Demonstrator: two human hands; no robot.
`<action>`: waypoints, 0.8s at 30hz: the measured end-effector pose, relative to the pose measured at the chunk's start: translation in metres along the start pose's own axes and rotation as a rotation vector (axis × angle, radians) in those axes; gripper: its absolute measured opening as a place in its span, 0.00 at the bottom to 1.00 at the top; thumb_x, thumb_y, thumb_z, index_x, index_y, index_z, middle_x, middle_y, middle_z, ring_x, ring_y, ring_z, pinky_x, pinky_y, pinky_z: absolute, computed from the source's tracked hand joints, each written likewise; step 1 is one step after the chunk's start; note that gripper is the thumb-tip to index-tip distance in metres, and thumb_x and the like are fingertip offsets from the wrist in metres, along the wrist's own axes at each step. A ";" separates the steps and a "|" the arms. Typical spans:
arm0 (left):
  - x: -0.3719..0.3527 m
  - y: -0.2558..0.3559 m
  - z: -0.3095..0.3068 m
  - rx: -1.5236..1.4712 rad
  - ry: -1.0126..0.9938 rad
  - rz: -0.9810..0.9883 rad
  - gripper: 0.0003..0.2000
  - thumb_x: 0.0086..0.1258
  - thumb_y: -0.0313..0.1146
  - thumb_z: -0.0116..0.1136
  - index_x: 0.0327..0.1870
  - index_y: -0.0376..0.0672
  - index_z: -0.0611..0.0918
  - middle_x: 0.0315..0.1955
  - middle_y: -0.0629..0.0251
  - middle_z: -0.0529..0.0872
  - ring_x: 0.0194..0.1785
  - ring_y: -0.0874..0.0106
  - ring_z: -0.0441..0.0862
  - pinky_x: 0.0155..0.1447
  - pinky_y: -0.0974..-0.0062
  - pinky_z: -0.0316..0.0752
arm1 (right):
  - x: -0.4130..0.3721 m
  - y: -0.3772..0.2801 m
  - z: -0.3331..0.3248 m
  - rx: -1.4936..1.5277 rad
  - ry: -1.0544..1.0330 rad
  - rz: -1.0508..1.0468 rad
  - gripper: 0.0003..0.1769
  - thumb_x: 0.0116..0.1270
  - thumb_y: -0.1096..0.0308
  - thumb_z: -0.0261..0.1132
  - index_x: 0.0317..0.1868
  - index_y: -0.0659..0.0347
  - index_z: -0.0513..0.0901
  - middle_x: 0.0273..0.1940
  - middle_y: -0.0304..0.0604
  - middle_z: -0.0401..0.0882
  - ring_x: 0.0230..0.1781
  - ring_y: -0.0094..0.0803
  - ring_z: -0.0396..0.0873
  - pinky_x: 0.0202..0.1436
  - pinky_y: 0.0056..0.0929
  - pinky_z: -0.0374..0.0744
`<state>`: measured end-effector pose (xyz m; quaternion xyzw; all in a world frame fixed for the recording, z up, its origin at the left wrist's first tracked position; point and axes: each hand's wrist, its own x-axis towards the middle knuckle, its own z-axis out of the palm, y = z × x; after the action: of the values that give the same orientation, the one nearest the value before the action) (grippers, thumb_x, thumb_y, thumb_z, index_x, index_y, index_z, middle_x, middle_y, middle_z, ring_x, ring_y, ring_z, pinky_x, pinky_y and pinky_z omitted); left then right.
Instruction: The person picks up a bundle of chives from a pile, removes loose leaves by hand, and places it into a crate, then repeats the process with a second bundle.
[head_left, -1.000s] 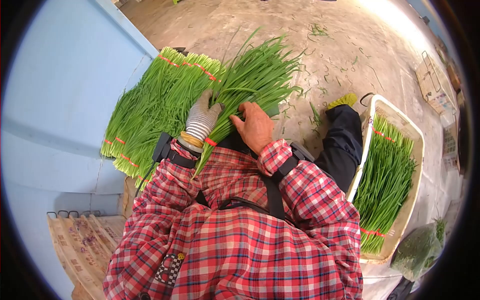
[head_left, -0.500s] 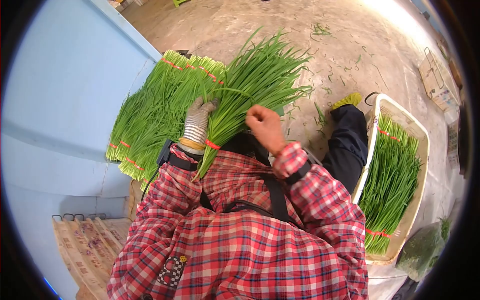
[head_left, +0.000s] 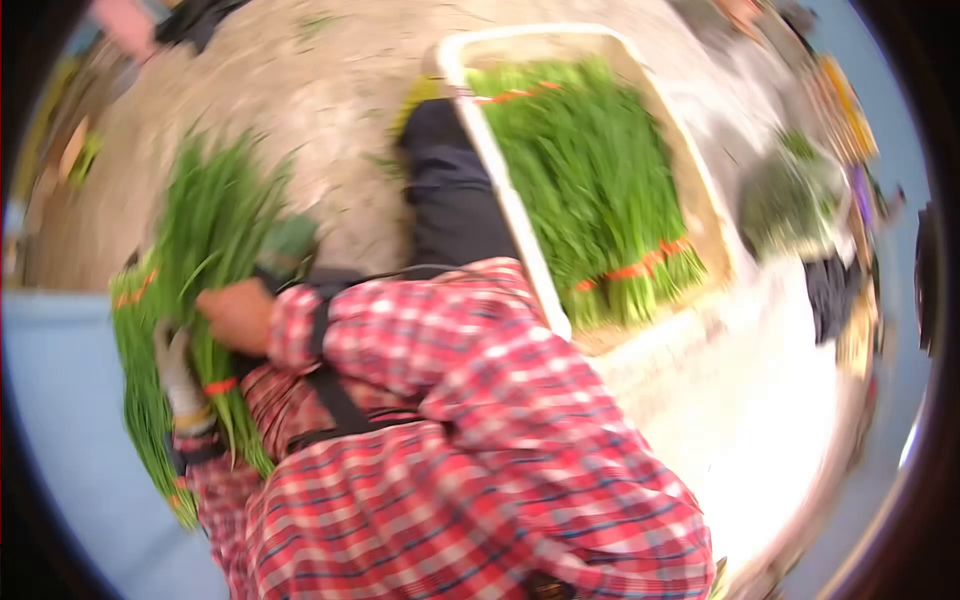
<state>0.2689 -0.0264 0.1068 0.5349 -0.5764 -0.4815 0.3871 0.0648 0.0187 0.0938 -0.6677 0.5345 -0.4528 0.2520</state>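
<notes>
A loose-topped bunch of garlic chives (head_left: 215, 235), bound near its base with a red band, stands tilted at my lap on the left. My left hand (head_left: 178, 370), in a pale, ridged glove, holds it from the left side. My bare right hand (head_left: 240, 315) is closed against the bunch's right side above the band; its fingertips are partly hidden and blurred. Behind my left hand lie more banded garlic chives (head_left: 140, 370), mostly covered by the held bunch.
A white plastic crate (head_left: 715, 210) holding banded garlic chives (head_left: 600, 190) stands to my right, beside my dark-trousered leg (head_left: 450, 180). Beyond it is a clear bag of greens (head_left: 790, 205). A blue panel (head_left: 60, 400) rises at left. Scraps of leaf lie on the floor.
The view has swung right, bringing the crate toward the middle. My right hand has come in against the bunch, which my left hand still holds.
</notes>
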 end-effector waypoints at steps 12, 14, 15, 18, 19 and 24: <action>0.004 0.030 -0.016 0.007 -0.134 -0.049 0.21 0.71 0.36 0.53 0.62 0.38 0.70 0.51 0.63 0.79 0.53 0.71 0.76 0.58 0.72 0.71 | 0.020 -0.005 0.036 -0.224 -0.023 -0.107 0.08 0.48 0.66 0.69 0.26 0.61 0.82 0.24 0.48 0.81 0.31 0.48 0.84 0.34 0.42 0.81; 0.017 0.028 -0.019 0.036 -0.127 -0.025 0.24 0.71 0.36 0.54 0.66 0.38 0.67 0.55 0.61 0.77 0.55 0.69 0.75 0.60 0.71 0.70 | 0.019 -0.004 0.034 -0.239 -0.041 -0.095 0.06 0.48 0.65 0.68 0.26 0.58 0.84 0.27 0.47 0.83 0.31 0.46 0.84 0.34 0.42 0.81; 0.023 0.025 -0.021 0.065 -0.117 0.003 0.28 0.72 0.36 0.54 0.70 0.38 0.63 0.58 0.59 0.75 0.58 0.68 0.75 0.63 0.70 0.69 | 0.019 -0.003 0.033 -0.253 -0.059 -0.089 0.06 0.49 0.65 0.67 0.27 0.56 0.86 0.30 0.46 0.85 0.30 0.45 0.84 0.33 0.41 0.82; 0.029 0.040 -0.015 0.187 -0.156 0.032 0.34 0.71 0.37 0.56 0.73 0.37 0.56 0.64 0.54 0.69 0.62 0.66 0.72 0.65 0.68 0.68 | 0.015 0.007 0.035 0.087 0.108 -0.215 0.06 0.46 0.65 0.66 0.25 0.57 0.84 0.26 0.46 0.83 0.28 0.45 0.84 0.34 0.44 0.81; 0.032 0.040 -0.012 0.189 -0.160 0.031 0.34 0.71 0.37 0.56 0.73 0.37 0.56 0.64 0.54 0.69 0.62 0.66 0.72 0.65 0.68 0.68 | 0.015 0.008 0.029 0.088 0.111 -0.211 0.06 0.46 0.65 0.66 0.25 0.57 0.84 0.26 0.46 0.83 0.28 0.45 0.84 0.34 0.44 0.81; 0.070 -0.002 -0.029 0.837 -0.153 0.112 0.41 0.66 0.34 0.62 0.75 0.36 0.51 0.59 0.49 0.75 0.56 0.64 0.77 0.60 0.70 0.74 | -0.024 0.031 -0.001 -0.116 -0.562 -0.083 0.10 0.51 0.60 0.64 0.23 0.56 0.85 0.25 0.47 0.83 0.28 0.46 0.83 0.34 0.46 0.80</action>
<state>0.2882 -0.0996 0.1072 0.5765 -0.7772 -0.2227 0.1184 0.0482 0.0326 0.0609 -0.8016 0.4411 -0.2284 0.3329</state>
